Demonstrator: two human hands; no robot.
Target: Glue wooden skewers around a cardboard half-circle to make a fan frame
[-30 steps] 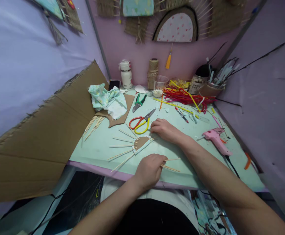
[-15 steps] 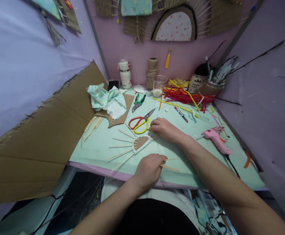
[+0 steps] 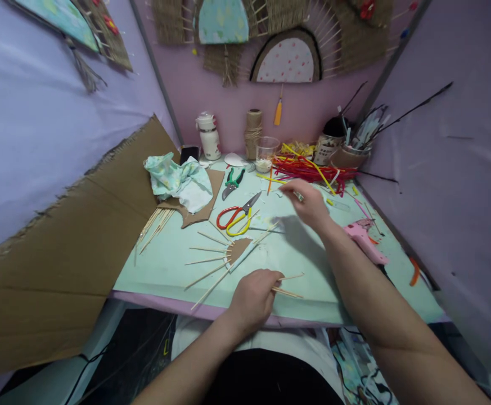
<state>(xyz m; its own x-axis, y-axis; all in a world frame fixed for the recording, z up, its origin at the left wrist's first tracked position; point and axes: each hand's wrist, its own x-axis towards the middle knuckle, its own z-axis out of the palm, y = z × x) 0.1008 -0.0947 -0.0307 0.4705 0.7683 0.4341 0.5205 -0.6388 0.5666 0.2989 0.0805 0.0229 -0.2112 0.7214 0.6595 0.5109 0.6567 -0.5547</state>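
Note:
My left hand is closed round several thin bamboo sticks, whose ends stick out to the right near the table's front edge. My right hand hangs raised above the table, fingers loosely bent and apart. Part of a marker pen shows at its fingers, seemingly on the table behind them. Between the hands and to the left lies a cardboard half-circle with a pale edge; bamboo sticks fan out from its curved side. Scissors with one red and one yellow handle lie just beyond it.
Green-handled pruning shears and crumpled cloth on cardboard lie farther back. At the right rests a pink glue gun. Red and yellow pipe cleaners, a plastic cup and twine stand along the back. A large cardboard sheet leans at left.
My right hand has lifted off the half-circle's far end and moved up and away to the right. A stick at that end now shows. My left hand keeps its hold on the sticks.

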